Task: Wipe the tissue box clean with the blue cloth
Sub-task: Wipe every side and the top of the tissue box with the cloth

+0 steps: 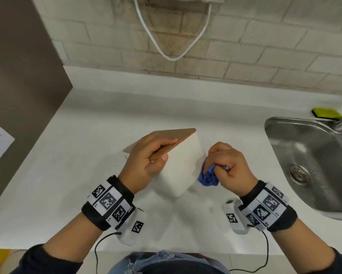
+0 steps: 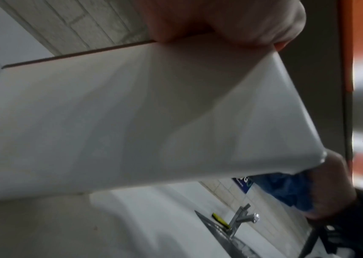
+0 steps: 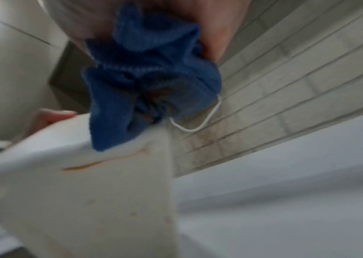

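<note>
Tilting the tissue box above the worktop, the left hand grips its wooden lid edge while the right hand bunches the blue cloth against its side; firm strokes should lift those orange smears.

Dark long sleeves; black wristbands carrying white panels of square black-and-white markers; white wrist camera housings trailing thin black cables; blue jeans at 6 o'clock.
</note>
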